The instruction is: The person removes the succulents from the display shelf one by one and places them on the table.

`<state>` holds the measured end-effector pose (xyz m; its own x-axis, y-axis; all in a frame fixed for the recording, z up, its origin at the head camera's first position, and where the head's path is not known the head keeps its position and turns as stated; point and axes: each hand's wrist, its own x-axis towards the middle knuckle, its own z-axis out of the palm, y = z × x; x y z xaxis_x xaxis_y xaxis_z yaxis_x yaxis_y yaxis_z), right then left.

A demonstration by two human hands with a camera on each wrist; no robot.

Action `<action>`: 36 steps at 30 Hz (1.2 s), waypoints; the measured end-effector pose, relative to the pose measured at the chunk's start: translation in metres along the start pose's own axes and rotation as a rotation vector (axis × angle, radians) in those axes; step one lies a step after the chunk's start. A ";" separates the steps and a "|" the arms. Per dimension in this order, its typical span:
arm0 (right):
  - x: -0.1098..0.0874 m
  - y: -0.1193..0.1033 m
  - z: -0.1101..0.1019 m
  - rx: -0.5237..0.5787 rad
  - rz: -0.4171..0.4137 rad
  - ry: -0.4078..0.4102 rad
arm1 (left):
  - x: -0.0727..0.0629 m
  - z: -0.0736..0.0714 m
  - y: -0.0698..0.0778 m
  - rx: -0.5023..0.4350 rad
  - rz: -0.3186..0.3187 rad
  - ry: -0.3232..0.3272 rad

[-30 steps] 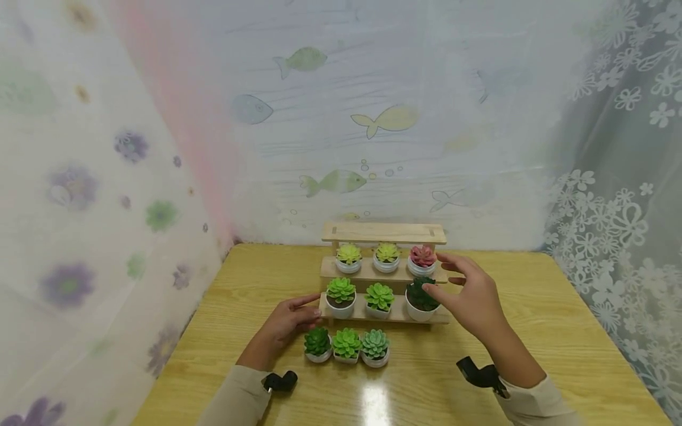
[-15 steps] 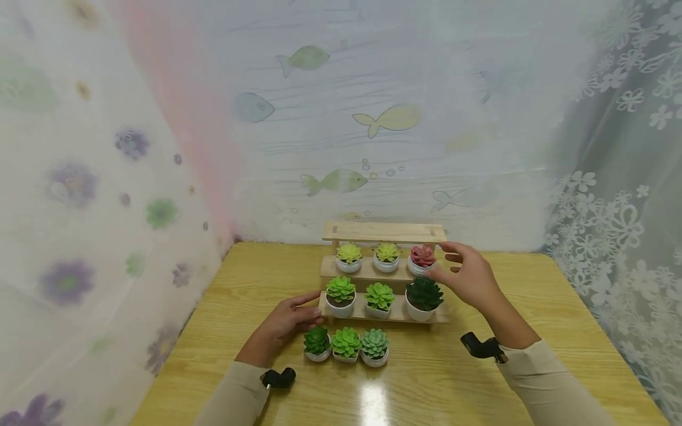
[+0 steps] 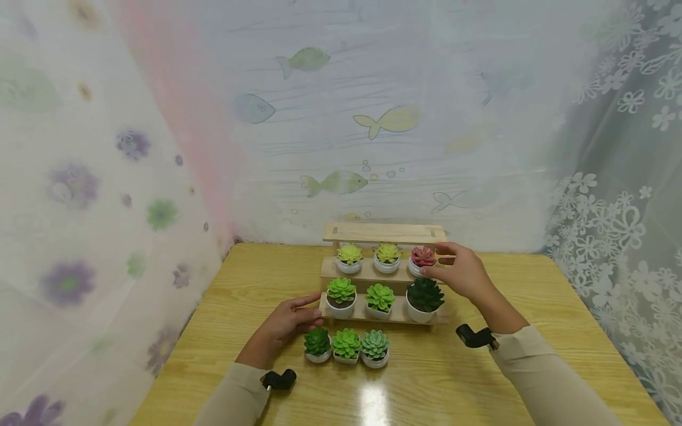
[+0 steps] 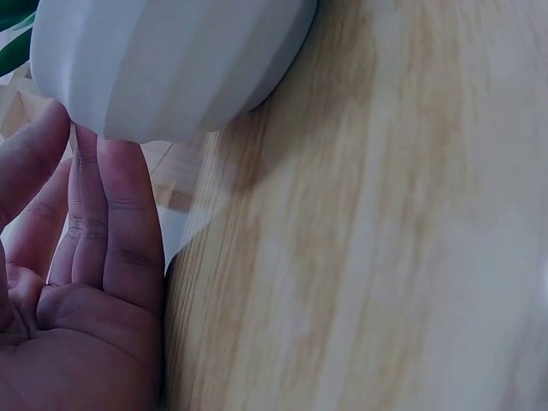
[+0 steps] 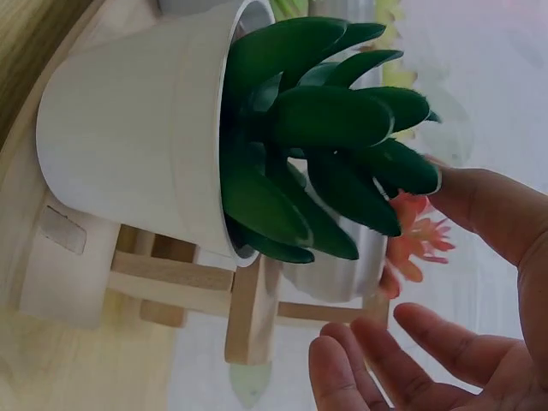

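A three-tier wooden plant stand (image 3: 383, 232) holds potted succulents on its two lower shelves. My left hand (image 3: 285, 324) holds the left end of the lowest shelf, thumb and fingers around it. A ribbed white pot (image 4: 171, 60) partly hides its fingertips in the left wrist view. My right hand (image 3: 462, 273) reaches around the pink succulent (image 3: 423, 256) at the middle shelf's right end, thumb in front, fingers beside it. In the right wrist view a gap shows between thumb and fingers; the large dark green succulent (image 5: 317, 128) hides part of the pink plant and its pot.
In front of the stand, a dark green succulent (image 3: 318, 343), a bright green one (image 3: 347, 344) and a pale bluish-green one (image 3: 375, 348) stand in a row on the wooden table (image 3: 426, 384). A fish-patterned curtain (image 3: 458, 154) hangs behind the table.
My right hand has moved from the dark green succulent on the lowest shelf up and back to the pink succulent. The left hand has stayed at the shelf end.
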<state>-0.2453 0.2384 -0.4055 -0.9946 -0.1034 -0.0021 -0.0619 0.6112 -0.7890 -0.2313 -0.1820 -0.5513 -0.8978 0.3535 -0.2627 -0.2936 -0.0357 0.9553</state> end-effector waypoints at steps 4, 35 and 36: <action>0.004 0.003 0.001 0.019 0.007 -0.013 | -0.001 0.000 0.000 0.001 0.002 0.003; 0.017 0.010 0.005 -0.026 -0.034 -0.006 | -0.001 0.000 0.001 -0.015 0.009 -0.006; 0.017 0.010 0.005 -0.030 -0.035 -0.001 | -0.001 -0.001 0.001 -0.014 0.010 -0.006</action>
<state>-0.2621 0.2385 -0.4165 -0.9917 -0.1262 0.0248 -0.0994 0.6305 -0.7698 -0.2304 -0.1832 -0.5502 -0.8985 0.3591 -0.2525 -0.2895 -0.0522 0.9558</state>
